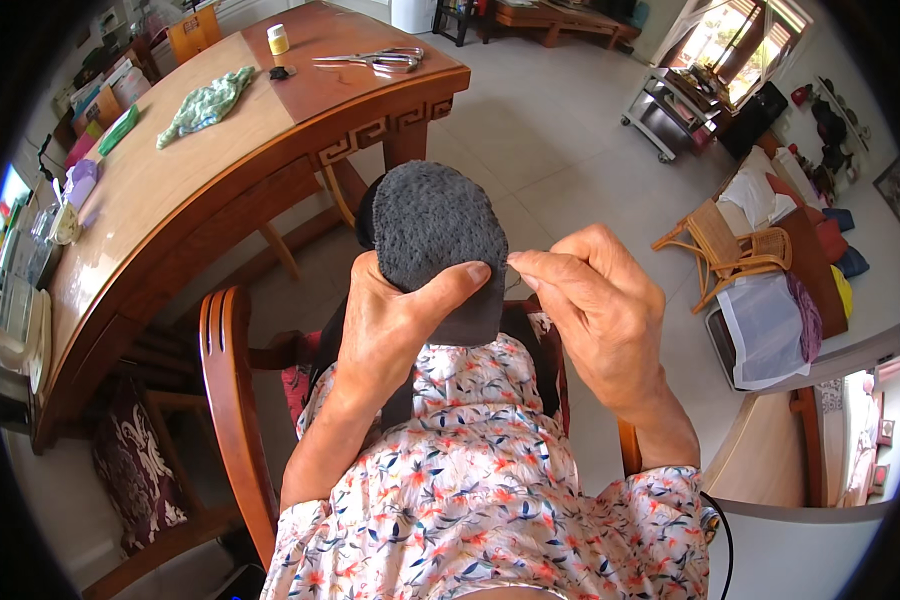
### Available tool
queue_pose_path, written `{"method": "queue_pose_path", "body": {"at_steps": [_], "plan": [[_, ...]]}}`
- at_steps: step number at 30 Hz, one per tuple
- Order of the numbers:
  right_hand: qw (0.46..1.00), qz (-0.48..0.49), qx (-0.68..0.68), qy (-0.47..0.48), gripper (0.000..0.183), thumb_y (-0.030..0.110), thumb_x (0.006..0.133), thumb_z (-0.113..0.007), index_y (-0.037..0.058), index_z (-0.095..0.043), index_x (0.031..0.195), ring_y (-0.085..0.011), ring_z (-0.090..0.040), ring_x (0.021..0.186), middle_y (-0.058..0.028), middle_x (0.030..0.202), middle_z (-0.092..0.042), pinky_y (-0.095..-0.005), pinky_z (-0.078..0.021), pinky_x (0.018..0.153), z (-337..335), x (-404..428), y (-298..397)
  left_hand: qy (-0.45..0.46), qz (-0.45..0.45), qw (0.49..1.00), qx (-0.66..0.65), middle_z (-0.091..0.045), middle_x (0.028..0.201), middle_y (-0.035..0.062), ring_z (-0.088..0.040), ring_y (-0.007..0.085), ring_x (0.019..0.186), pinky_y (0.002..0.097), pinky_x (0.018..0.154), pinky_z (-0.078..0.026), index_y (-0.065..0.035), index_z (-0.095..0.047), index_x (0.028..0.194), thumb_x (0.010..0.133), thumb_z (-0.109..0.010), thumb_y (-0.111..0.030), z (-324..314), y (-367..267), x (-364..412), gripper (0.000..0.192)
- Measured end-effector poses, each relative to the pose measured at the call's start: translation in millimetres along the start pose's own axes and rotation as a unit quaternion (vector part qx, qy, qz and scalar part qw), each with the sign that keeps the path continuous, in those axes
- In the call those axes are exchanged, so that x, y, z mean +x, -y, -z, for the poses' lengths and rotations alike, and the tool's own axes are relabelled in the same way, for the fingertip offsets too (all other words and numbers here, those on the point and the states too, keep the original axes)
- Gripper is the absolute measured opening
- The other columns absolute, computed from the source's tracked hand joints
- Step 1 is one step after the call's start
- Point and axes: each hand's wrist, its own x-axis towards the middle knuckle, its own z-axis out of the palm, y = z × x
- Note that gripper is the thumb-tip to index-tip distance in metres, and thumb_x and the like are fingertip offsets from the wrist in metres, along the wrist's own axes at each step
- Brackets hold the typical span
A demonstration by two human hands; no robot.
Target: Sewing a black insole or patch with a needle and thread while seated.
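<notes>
A dark grey, rounded piece of textured fabric [439, 217], with a smoother dark lower part, is held up in front of my lap. My left hand [401, 315] grips it from the left side, the thumb lying across its face. At its right edge, my right hand [600, 315] pinches thumb and forefinger together; a thin dark thread hangs near these fingertips. Whether a needle is between them is too small to tell. Metal scissors [390, 60] lie on the wooden desk [270, 150], near a small yellow bottle with a white cap [277, 39] and a small black item [279, 73].
A green patterned cloth [206, 105] and a green packet [119, 130] rest on the desk, left of the scissors. Wooden chair arms flank me. At the right stand a rattan chair [727, 240] and a wheeled metal cart [671, 112].
</notes>
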Motion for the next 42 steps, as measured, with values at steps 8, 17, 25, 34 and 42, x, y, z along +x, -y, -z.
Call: {"method": "queue_pose_path", "body": {"at_steps": [8,17,25,34,42], "plan": [[0.999,-0.026,0.024,0.005,0.019,-0.009,0.080,-0.071,0.0029,-0.075,0.094,-0.0133,-0.060,0.069,-0.0045,0.080,-0.060,-0.0267,-0.0476,0.059,3,5,-4,0.014,0.036,0.999,0.025,-0.063,0.070,-0.0001,-0.057,0.0081,0.061,0.0248,0.058,-0.044,0.0034,-0.068,0.078,0.078,-0.074,-0.016,4,1,2,0.020],[0.996,-0.045,0.069,0.032,0.013,-0.006,0.082,-0.073,0.0021,-0.074,0.092,-0.0129,-0.061,0.073,-0.0045,0.082,-0.062,-0.0249,-0.0487,0.063,4,7,-12,0.028,0.054,0.998,-0.012,-0.065,0.075,-0.0009,-0.057,0.0069,0.065,0.0234,0.061,-0.046,0.0012,-0.068,0.080,0.081,-0.073,-0.012,2,-5,0,0.014],[0.979,-0.111,0.159,0.069,0.009,-0.004,0.083,-0.073,0.0016,-0.073,0.090,-0.0119,-0.060,0.077,-0.0038,0.085,-0.061,-0.0238,-0.0484,0.065,4,5,-21,0.056,0.046,0.996,-0.047,-0.067,0.081,-0.0002,-0.060,0.0074,0.070,0.0233,0.066,-0.049,0.0015,-0.070,0.088,0.084,-0.071,-0.008,3,-4,-1,0.011],[0.982,-0.081,0.149,0.078,0.010,-0.005,0.083,-0.072,0.0013,-0.073,0.091,-0.0117,-0.059,0.078,-0.0045,0.085,-0.061,-0.0239,-0.0491,0.068,5,6,-24,0.063,0.051,0.996,-0.041,-0.068,0.082,0.0017,-0.061,0.0091,0.070,0.0247,0.068,-0.050,0.0020,-0.071,0.090,0.083,-0.072,-0.008,5,-6,0,0.013],[0.972,-0.109,0.187,0.087,0.012,-0.005,0.082,-0.073,0.0021,-0.072,0.091,-0.0149,-0.062,0.079,-0.0058,0.085,-0.061,-0.0273,-0.0497,0.070,4,8,-26,0.065,0.057,0.995,-0.043,-0.069,0.081,0.0024,-0.062,0.0094,0.069,0.0249,0.067,-0.051,0.0023,-0.071,0.090,0.083,-0.073,-0.009,6,-5,-1,0.014]]}}
